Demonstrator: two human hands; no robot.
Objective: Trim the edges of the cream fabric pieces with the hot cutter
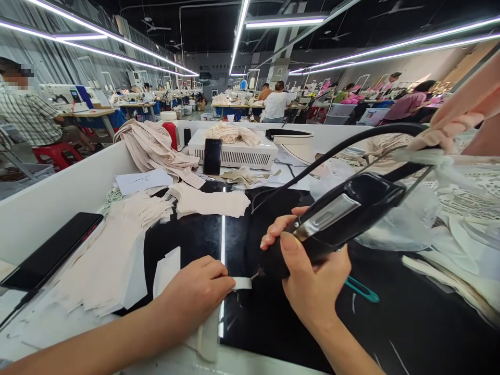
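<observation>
My right hand point(312, 276) is wrapped round a black corded hand tool point(339, 208) with a silver lever along its side. The tool's thin metal tip point(255, 274) points down and left, right by the end of a narrow white strip point(242, 283). My left hand point(195, 291) is closed, thumb and fingers pinching that strip over a glossy black work surface point(265, 323). Beside my left wrist lies a small white piece point(167, 265), partly hidden. A longer pale strip point(209, 336) runs below the same hand. A teal loop-shaped tool point(362, 289) lies right of my right hand.
Stacks of cream fabric pieces point(109, 250) spread on the left, near a dark phone point(54, 247). A second phone point(212, 156) leans on a white vented box point(238, 148). The tool's black cable point(332, 151) arcs overhead to pink fabric ties point(445, 133). Plastic bags point(406, 219) lie right.
</observation>
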